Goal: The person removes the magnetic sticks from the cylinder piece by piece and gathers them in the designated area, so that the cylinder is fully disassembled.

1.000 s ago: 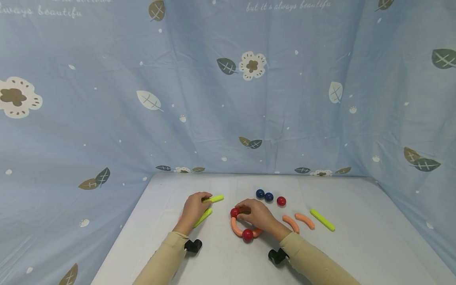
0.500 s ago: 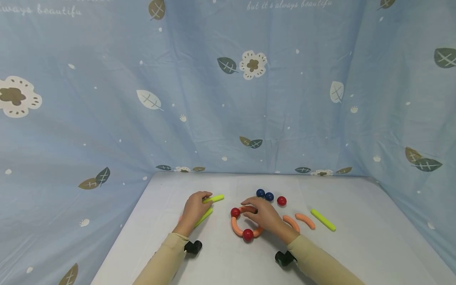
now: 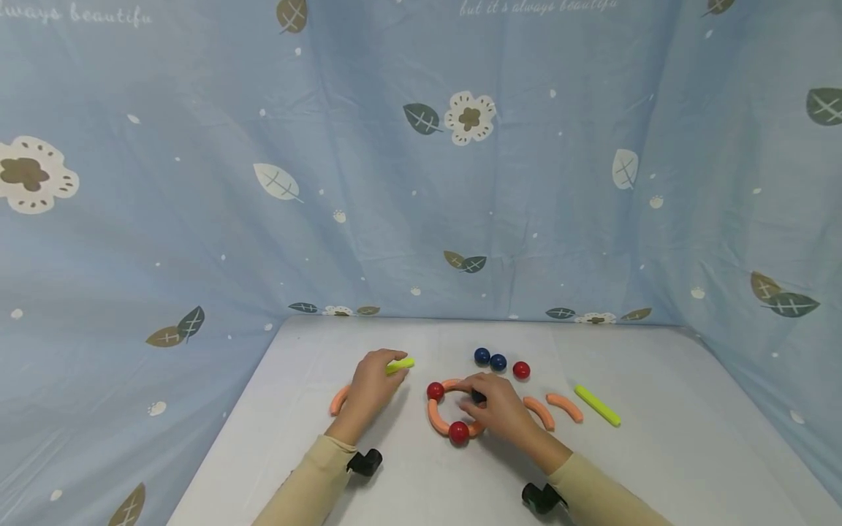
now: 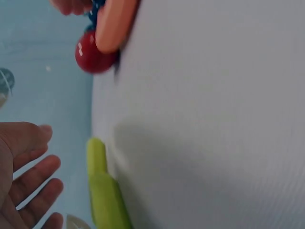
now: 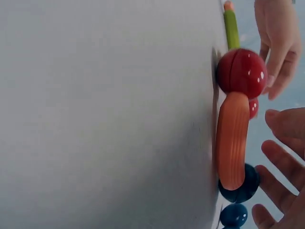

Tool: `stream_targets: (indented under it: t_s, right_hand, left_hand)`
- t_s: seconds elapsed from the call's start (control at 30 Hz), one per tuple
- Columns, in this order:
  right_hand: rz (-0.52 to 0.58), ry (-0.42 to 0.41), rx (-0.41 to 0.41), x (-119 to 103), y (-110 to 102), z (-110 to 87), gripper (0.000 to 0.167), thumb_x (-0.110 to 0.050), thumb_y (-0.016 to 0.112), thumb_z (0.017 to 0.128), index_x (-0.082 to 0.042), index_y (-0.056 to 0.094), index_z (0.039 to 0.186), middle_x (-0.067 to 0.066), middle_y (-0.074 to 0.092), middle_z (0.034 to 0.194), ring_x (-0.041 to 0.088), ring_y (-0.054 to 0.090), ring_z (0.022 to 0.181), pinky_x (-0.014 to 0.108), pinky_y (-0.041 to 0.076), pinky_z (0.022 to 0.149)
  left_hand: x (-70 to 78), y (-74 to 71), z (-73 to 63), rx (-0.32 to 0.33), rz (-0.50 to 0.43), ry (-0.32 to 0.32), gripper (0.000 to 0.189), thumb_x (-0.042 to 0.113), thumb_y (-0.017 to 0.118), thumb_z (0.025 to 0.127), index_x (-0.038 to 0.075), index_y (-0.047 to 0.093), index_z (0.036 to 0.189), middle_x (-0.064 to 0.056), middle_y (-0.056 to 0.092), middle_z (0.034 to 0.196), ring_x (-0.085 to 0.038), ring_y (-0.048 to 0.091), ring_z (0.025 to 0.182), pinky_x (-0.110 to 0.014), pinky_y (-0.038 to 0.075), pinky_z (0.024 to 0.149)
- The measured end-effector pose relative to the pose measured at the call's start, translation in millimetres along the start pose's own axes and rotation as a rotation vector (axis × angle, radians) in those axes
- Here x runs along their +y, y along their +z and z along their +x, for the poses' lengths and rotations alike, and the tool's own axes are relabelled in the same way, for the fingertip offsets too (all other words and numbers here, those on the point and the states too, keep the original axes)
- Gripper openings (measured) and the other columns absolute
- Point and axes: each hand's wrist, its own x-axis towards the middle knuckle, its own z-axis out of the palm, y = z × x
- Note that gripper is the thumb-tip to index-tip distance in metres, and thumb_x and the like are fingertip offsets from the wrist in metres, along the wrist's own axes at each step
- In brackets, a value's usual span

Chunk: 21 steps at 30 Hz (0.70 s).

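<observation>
In the head view, a ring of curved orange pieces lies mid-table, with a red ball at its upper left and a second red ball at its front. A dark blue ball sits at the end of one orange piece on the ring's right side. Around that ball my right hand spreads thumb and fingers loosely, fingertips close to it. My left hand hovers with fingers apart over lime-green sticks, one of which it largely hides in the head view.
Behind the ring stand two blue balls and a red ball. To the right lie two loose orange curved pieces and a lime-green stick. Another orange piece lies by the left wrist. A patterned blue curtain hangs behind the table.
My right hand has let go near the upper-left red ball and moved right, to the blue ball. My left hand has lifted slightly and shifted right over the lime-green sticks.
</observation>
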Motion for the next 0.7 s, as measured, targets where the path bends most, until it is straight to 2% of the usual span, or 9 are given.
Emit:
stream_targets:
  t_s: [0.1, 0.17, 0.23, 0.3, 0.47, 0.57, 0.7]
  right_hand:
    - [-0.017, -0.017, 0.023, -2.6, -1.2, -5.5, 0.027, -0.018, 0.083, 0.086, -0.017, 0.077, 0.112, -0.002, 0.071, 0.114, 0.02, 0.063, 0.104, 0.042, 0.055, 0.088]
    - [-0.048, -0.032, 0.044, -4.3, -1.4, -8.7, 0.026, -0.017, 0.083, 0.085, -0.017, 0.077, 0.111, -0.001, 0.071, 0.114, 0.021, 0.062, 0.104, 0.047, 0.053, 0.09]
    - [-0.064, -0.032, 0.061, -6.0, -1.4, -11.9, 0.026, -0.016, 0.083, 0.084, -0.018, 0.077, 0.109, 0.0, 0.071, 0.114, 0.023, 0.061, 0.108, 0.052, 0.05, 0.094]
    - [-0.07, -0.021, 0.059, -7.6, -1.0, -14.9, 0.026, -0.016, 0.084, 0.083, -0.019, 0.077, 0.109, 0.0, 0.071, 0.113, 0.022, 0.061, 0.106, 0.052, 0.05, 0.093]
    - [-0.059, 0.014, 0.003, -12.1, -0.3, -23.0, 0.026, -0.021, 0.082, 0.086, -0.021, 0.077, 0.111, -0.006, 0.071, 0.108, 0.012, 0.055, 0.093, 0.037, 0.049, 0.081]
    - [-0.047, 0.016, -0.037, -14.5, 0.0, -27.2, 0.026, -0.025, 0.08, 0.089, -0.02, 0.076, 0.114, -0.008, 0.068, 0.103, 0.008, 0.051, 0.084, 0.028, 0.046, 0.071]
    - [0.001, 0.028, -0.098, -16.0, 1.6, -32.4, 0.034, -0.029, 0.079, 0.09, -0.016, 0.072, 0.121, -0.007, 0.064, 0.103, 0.003, 0.053, 0.078, 0.023, 0.048, 0.065]
  left_hand:
    - [8.7, 1.0, -5.2, -0.015, -0.021, 0.023, 0.03, 0.02, 0.079, 0.09, 0.013, 0.076, 0.119, -0.004, 0.073, 0.117, -0.028, 0.064, 0.114, -0.047, 0.051, 0.099]
    - [14.0, 2.4, -9.4, -0.029, -0.039, 0.042, 0.03, 0.021, 0.079, 0.09, 0.013, 0.075, 0.119, -0.005, 0.072, 0.119, -0.028, 0.064, 0.115, -0.047, 0.051, 0.099]
    - [18.2, 4.5, -14.1, -0.054, -0.052, 0.059, 0.032, 0.021, 0.079, 0.09, 0.013, 0.075, 0.12, -0.005, 0.071, 0.121, -0.029, 0.063, 0.117, -0.047, 0.051, 0.1]
    - [22.2, 6.7, -19.1, -0.092, -0.07, 0.062, 0.033, 0.021, 0.079, 0.09, 0.014, 0.074, 0.122, -0.006, 0.07, 0.124, -0.029, 0.061, 0.122, -0.048, 0.049, 0.102]
    - [27.7, 12.5, -31.2, -0.205, -0.109, 0.073, 0.041, 0.026, 0.078, 0.092, 0.013, 0.069, 0.13, -0.008, 0.066, 0.133, -0.03, 0.056, 0.13, -0.051, 0.046, 0.106]
    - [27.6, 16.4, -35.2, -0.246, -0.105, 0.089, 0.048, 0.028, 0.077, 0.092, 0.012, 0.065, 0.136, -0.009, 0.062, 0.138, -0.03, 0.055, 0.131, -0.051, 0.046, 0.107]
    - [26.7, 20.4, -36.5, -0.285, -0.111, 0.089, 0.056, 0.031, 0.078, 0.091, 0.013, 0.06, 0.142, -0.007, 0.059, 0.142, -0.027, 0.054, 0.133, -0.049, 0.045, 0.108]
